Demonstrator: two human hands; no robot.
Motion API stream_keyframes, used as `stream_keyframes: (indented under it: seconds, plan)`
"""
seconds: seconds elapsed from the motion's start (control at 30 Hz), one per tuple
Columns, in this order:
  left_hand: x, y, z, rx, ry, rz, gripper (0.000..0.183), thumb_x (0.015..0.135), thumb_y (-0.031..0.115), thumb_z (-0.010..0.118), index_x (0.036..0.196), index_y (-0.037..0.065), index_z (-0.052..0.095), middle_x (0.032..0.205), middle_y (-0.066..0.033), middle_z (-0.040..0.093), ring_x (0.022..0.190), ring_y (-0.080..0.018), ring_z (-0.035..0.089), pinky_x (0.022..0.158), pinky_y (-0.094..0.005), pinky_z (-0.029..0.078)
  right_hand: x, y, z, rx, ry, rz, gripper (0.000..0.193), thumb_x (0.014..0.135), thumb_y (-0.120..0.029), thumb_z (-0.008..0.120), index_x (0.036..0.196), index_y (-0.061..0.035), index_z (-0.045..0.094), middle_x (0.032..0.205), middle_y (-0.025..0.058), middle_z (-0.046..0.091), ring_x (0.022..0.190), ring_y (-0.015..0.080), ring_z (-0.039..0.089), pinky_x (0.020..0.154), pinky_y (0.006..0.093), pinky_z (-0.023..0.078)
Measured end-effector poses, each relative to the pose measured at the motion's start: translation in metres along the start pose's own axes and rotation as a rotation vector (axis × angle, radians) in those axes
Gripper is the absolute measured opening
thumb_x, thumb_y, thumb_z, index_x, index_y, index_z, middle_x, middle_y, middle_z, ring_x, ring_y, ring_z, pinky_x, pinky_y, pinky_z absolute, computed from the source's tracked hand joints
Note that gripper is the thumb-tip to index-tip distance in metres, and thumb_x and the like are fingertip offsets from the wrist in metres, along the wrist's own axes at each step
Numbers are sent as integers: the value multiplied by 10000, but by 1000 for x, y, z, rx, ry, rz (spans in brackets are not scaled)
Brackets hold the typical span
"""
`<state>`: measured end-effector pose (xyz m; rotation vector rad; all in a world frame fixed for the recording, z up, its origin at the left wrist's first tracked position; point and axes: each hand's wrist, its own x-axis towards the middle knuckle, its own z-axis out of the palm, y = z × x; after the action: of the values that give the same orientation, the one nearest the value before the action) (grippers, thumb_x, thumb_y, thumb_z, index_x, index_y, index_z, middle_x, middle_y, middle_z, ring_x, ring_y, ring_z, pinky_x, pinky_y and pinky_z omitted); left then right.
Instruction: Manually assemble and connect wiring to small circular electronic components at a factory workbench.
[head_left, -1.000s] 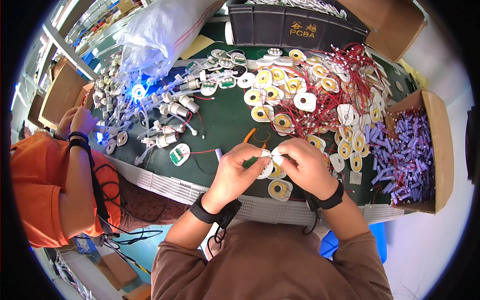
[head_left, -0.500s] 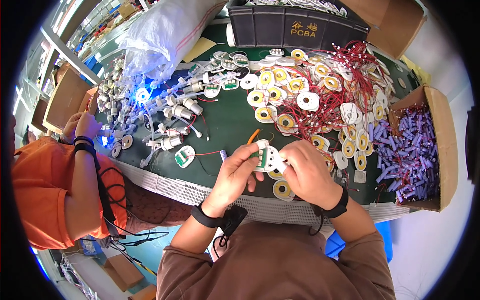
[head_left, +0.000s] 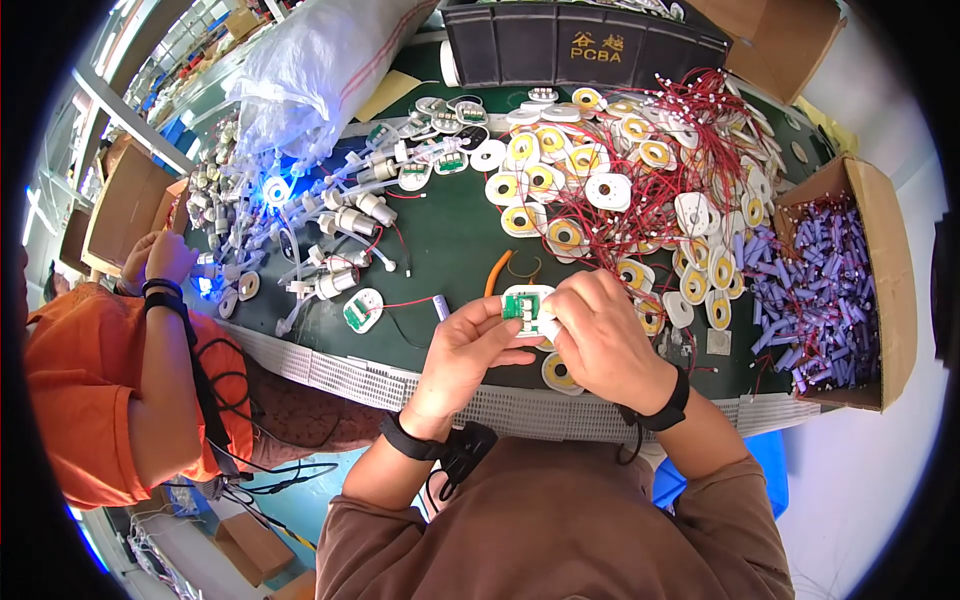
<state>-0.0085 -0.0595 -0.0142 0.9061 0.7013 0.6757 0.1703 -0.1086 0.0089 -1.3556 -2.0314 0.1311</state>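
Note:
My left hand (head_left: 466, 342) pinches the left side of a white plastic housing with a green circuit board (head_left: 518, 305) in it. The fingers of my right hand (head_left: 604, 328) are closed over the right end of the same piece, and what they cover there is partly hidden. Left of my hands lies another white housing with a green board (head_left: 362, 311), wired to a purple battery cell (head_left: 441, 307). Just beyond my hands is an orange-handled tool (head_left: 497, 272). A white disc with a yellow ring (head_left: 560, 372) lies under my right hand.
White discs with yellow rings and red wires (head_left: 655, 155) heap up at the right, beside a cardboard box of purple cells (head_left: 818, 300). A black bin (head_left: 590, 45) and plastic sack (head_left: 310, 75) stand behind. Left, a co-worker in orange (head_left: 100, 390) sits near small motors (head_left: 335, 283).
The housing in my hands has turned, so its green board shows more fully and the white part with holes is covered. My right fingers have shifted left over its end.

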Motion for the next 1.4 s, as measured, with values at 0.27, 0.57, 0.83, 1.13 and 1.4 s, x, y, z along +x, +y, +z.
stream_keyframes:
  seconds: [0.27, 0.57, 0.83, 1.13, 1.4]
  plan:
    - [-1, -4, -1, 4, 2, 4, 286, 910, 61, 513, 1163, -69, 486, 1052, -141, 610, 910, -228, 650, 726, -303, 577, -2, 4, -1, -9, -53, -48, 201, 713, -37, 596, 901, -24, 525, 897, 110, 503, 818, 280, 478, 716, 383, 398]
    - [-2, -7, 13, 79, 133, 136, 263, 918, 60, 502, 1144, -73, 489, 1025, -134, 619, 896, -186, 639, 759, -301, 561, 0, -4, 5, -23, 29, 67, 229, 723, -20, 594, 943, -30, 535, 913, 108, 519, 857, 296, 489, 759, 399, 407]
    - [2, -16, 15, 112, 150, 191, 220, 929, 44, 487, 1128, -50, 487, 1020, -95, 623, 901, -141, 625, 756, -256, 550, -1, 9, 17, 18, 54, 8, 201, 701, -26, 602, 882, -11, 515, 843, 114, 481, 789, 281, 478, 686, 382, 418]
    - [13, -12, 8, -87, 116, 165, 250, 935, 95, 490, 1140, -47, 503, 1023, -121, 624, 881, -176, 644, 767, -288, 556, 3, 6, 20, 94, 123, 77, 224, 726, -5, 584, 932, -10, 496, 881, 134, 492, 808, 311, 499, 703, 404, 429]
    - [19, -11, 0, -145, 147, 99, 276, 937, 116, 482, 1144, -67, 499, 1049, -178, 621, 918, -249, 651, 771, -311, 560, -11, 26, 11, 184, 94, 280, 416, 708, 5, 638, 1086, -14, 463, 874, 118, 549, 798, 293, 574, 695, 392, 459]
